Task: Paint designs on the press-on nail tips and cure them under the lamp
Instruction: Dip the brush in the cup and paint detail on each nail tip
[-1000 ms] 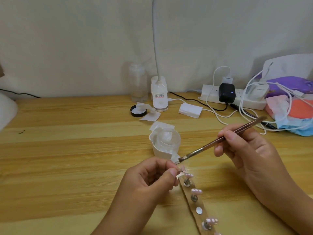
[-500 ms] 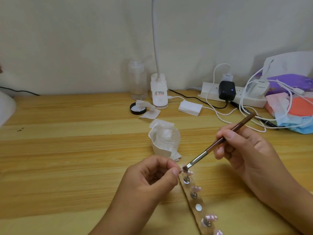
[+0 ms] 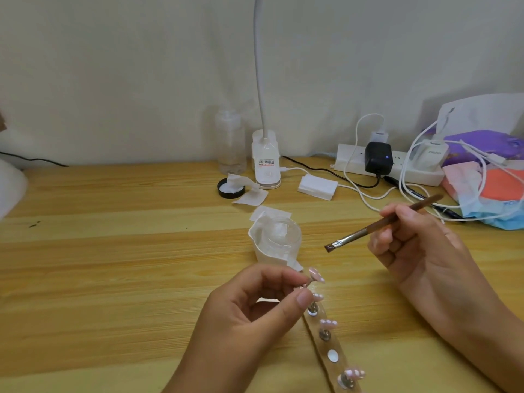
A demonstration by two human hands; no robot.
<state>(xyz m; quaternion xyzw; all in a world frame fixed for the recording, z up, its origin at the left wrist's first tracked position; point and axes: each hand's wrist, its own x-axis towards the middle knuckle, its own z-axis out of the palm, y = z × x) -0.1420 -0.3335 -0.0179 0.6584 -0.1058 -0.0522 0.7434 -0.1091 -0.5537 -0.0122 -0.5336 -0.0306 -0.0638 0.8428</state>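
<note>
Near the front edge of the wooden counter [image 3: 113,279], the left hand [image 3: 249,319] pinches a small stem between thumb and forefinger, its fingers [image 3: 302,298] clamped on it, and the stem carries a pink nail tip [image 3: 316,275] held just above the far end of a tan holder strip [image 3: 317,337]. More pink tips [image 3: 328,323] sit on metal pegs along that strip, with one bare silver disc [image 3: 332,355] between them. The right hand [image 3: 422,253] grips a brown-handled brush [image 3: 382,222], its fingers curled tight round the handle; the dark bristle end points left and down and stays apart from the held tip. Behind the left hand stands a clear jar [image 3: 280,239] wrapped in white paper. Farther back, by the wall, the white gooseneck lamp [image 3: 266,163] stands upright beside a clear bottle [image 3: 230,143], with a black lid [image 3: 230,189] and paper squares just in front. A white power strip [image 3: 351,163] with plugs and loose cables lies to the right.
</note>
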